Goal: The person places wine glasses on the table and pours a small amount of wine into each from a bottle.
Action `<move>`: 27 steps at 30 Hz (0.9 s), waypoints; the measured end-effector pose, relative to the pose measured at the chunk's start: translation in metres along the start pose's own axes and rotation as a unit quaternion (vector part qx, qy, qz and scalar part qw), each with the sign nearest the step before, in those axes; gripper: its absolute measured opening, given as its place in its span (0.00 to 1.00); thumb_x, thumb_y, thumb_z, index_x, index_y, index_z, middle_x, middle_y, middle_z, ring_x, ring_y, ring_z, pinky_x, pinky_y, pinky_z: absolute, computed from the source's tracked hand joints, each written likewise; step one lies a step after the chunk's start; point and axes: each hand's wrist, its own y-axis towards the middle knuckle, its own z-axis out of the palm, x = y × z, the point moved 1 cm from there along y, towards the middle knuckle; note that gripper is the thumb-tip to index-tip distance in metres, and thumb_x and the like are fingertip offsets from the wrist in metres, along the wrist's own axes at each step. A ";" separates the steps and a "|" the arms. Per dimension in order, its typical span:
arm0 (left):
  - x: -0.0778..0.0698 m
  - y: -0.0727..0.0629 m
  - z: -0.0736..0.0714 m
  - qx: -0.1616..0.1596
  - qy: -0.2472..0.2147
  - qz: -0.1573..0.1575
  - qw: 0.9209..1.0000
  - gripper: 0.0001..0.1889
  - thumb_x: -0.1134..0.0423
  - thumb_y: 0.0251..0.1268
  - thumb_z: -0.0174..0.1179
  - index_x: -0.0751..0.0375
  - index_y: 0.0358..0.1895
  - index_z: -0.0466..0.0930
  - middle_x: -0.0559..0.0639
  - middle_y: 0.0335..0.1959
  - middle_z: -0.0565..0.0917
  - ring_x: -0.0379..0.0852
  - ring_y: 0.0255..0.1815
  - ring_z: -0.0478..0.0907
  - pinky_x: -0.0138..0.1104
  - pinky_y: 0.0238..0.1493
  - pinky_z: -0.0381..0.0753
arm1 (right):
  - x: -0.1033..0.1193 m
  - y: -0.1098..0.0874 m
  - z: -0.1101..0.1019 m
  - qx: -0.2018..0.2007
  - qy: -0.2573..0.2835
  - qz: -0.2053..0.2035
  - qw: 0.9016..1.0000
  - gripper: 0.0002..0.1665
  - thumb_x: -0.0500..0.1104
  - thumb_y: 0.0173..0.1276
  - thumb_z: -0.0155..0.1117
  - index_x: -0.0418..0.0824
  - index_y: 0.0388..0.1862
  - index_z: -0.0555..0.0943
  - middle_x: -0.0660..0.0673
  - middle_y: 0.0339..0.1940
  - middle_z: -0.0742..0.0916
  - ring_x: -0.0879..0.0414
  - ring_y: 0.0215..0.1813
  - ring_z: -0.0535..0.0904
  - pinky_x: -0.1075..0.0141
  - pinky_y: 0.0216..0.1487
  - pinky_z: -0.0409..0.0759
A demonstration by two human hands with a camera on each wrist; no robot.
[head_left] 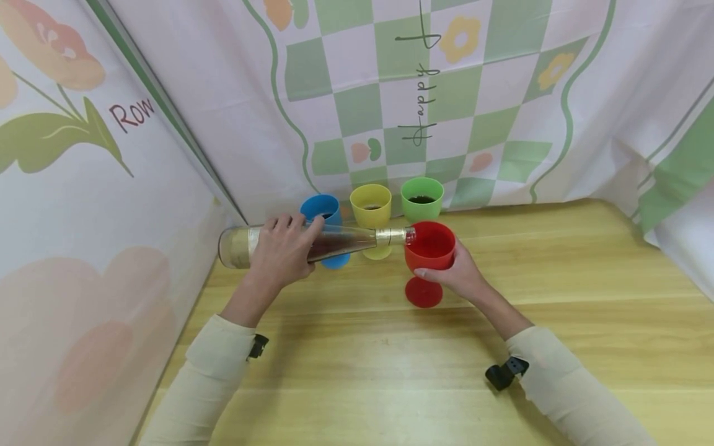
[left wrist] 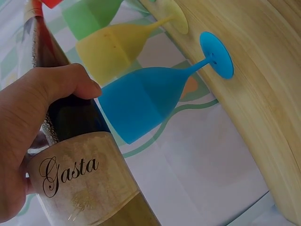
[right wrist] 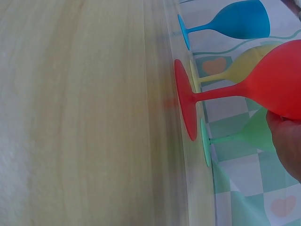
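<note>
My left hand [head_left: 286, 251] grips a glass wine bottle [head_left: 346, 241] round its body, tilted almost level with the neck pointing right. The bottle's mouth meets the rim of a red goblet [head_left: 429, 244], and dark liquid shows inside the glass. In the left wrist view the bottle's label [left wrist: 87, 176] reads "Gasta". My right hand [head_left: 460, 272] holds the red goblet by its bowl, thumb across the front. Seen from the right wrist, the goblet's foot [right wrist: 186, 101] is at or just above the tabletop; I cannot tell which.
Behind stand a blue goblet [head_left: 320, 205], a yellow goblet [head_left: 370, 214] and a green goblet [head_left: 422, 207], each with some dark liquid. They line the back of the wooden table [head_left: 379, 371]. A printed curtain [head_left: 357, 111] hangs behind, another cloth [head_left: 111, 260] at left.
</note>
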 end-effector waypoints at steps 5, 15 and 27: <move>0.001 0.000 -0.001 0.002 0.002 0.001 1.000 0.42 0.40 0.40 0.79 0.52 0.59 0.71 0.58 0.39 0.85 0.58 0.38 0.83 0.46 0.39 0.84 | 0.000 0.000 0.000 0.001 0.001 0.000 1.000 0.47 0.36 0.61 0.72 0.41 0.76 0.59 0.37 0.70 0.73 0.46 0.67 0.69 0.70 0.50 0.83; 0.002 0.001 -0.001 -0.017 0.011 0.009 1.000 0.38 0.41 0.39 0.79 0.54 0.51 0.70 0.55 0.31 0.81 0.56 0.32 0.80 0.44 0.33 0.81 | 0.001 -0.002 0.000 0.000 0.001 -0.003 1.000 0.47 0.36 0.61 0.72 0.40 0.76 0.59 0.36 0.70 0.73 0.44 0.68 0.69 0.70 0.50 0.83; 0.002 0.002 -0.003 0.001 0.005 0.008 1.000 0.38 0.41 0.40 0.79 0.54 0.51 0.70 0.56 0.33 0.81 0.57 0.34 0.80 0.45 0.36 0.82 | 0.000 0.000 0.000 0.003 0.003 -0.002 1.000 0.47 0.36 0.61 0.72 0.41 0.75 0.60 0.37 0.70 0.73 0.44 0.68 0.69 0.70 0.50 0.83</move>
